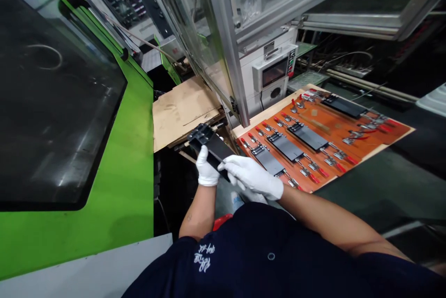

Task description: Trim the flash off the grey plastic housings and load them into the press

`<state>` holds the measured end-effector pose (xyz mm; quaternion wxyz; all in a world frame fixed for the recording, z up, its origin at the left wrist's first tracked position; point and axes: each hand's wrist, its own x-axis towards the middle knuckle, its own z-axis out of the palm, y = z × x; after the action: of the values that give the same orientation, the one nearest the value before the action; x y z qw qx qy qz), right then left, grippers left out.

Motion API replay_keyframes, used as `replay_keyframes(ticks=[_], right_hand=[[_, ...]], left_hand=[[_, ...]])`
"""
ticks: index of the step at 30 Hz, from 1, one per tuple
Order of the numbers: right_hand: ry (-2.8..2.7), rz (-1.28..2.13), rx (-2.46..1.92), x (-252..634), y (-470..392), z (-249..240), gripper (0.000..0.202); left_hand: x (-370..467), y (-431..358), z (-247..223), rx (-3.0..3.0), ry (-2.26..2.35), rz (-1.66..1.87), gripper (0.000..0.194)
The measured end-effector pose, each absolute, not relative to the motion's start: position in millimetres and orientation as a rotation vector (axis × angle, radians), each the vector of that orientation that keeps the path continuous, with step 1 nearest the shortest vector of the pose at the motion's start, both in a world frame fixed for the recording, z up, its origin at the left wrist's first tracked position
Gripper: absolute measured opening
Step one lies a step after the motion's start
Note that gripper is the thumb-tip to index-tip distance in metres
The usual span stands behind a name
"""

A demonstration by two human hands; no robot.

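Inside closed left fingers [202, 156], black part [220, 148]; right fingers [230, 166] bunched alongside, hold unclear.

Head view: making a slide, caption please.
Gloved left hand holding a black panel, right hand at its edge, beside an orange board.

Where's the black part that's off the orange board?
Near the middle of the head view, the black part is in the left hand, left of the orange board, with the right hand at its near end.
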<state>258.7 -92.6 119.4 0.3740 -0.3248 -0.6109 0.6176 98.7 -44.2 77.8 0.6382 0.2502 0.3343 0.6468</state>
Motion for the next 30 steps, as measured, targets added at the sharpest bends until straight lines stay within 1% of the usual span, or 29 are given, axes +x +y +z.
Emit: replay_keyframes(ticks=[4,6,10,15,21,26,30], right_hand=[[-1.7,1.104,-1.093,280,-94,114,0.032],[-1.731,0.994,-1.208,288,-96,110,0.032],[-1.777,0.981,-1.288,288,-104,111,0.027],[-1.799,0.946,-1.339,284,-105,117,0.031],[-1.932,0.805,-1.329,284,-104,115,0.035],[-2.044,0.754,-1.269,288,-101,109,0.034],[-2.113,0.8,-1.175,299,-100,109,0.034]], left_hand=[[87,-36,107,0.613,0.588,1.574,0.066],[84,-34,119,0.648,0.551,1.617,0.068],[88,-35,136,0.695,0.441,1.647,0.067],[97,-37,143,0.731,0.414,1.659,0.073],[101,-36,147,0.758,0.31,1.65,0.072],[104,-35,152,0.771,0.442,1.606,0.069],[107,-32,153,0.765,0.538,1.596,0.07]])
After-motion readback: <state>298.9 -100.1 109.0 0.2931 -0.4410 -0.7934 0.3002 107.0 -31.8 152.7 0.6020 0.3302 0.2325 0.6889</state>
